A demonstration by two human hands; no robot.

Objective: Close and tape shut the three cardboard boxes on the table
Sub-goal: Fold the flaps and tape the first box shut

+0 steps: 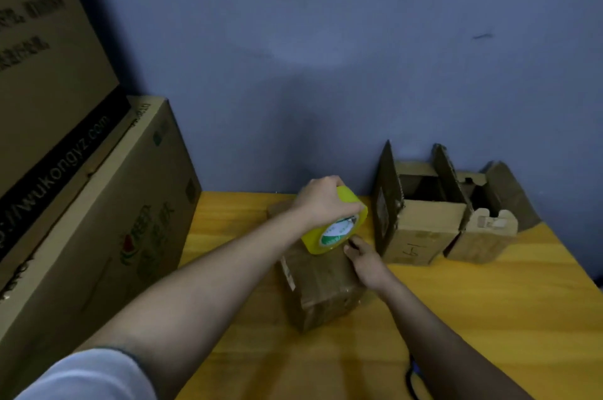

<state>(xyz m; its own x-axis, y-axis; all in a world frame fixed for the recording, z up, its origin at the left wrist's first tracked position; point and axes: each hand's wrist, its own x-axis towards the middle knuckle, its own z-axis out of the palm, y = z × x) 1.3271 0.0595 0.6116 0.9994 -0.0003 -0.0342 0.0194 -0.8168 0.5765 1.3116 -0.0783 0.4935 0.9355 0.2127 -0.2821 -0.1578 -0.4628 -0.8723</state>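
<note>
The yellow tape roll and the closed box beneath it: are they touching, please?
Touching. The head view shows the yellow tape roll, gripped by the left hand, with its lower edge meeting the closed box top.

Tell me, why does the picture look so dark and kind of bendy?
In the head view the room is dim, so the wall looks grey-blue with one pale patch of light; the wide lens curves the table edges and the big boxes at left; the print on them is blurred, and the left hand holding the yellow tape roll looks slightly soft.
</note>
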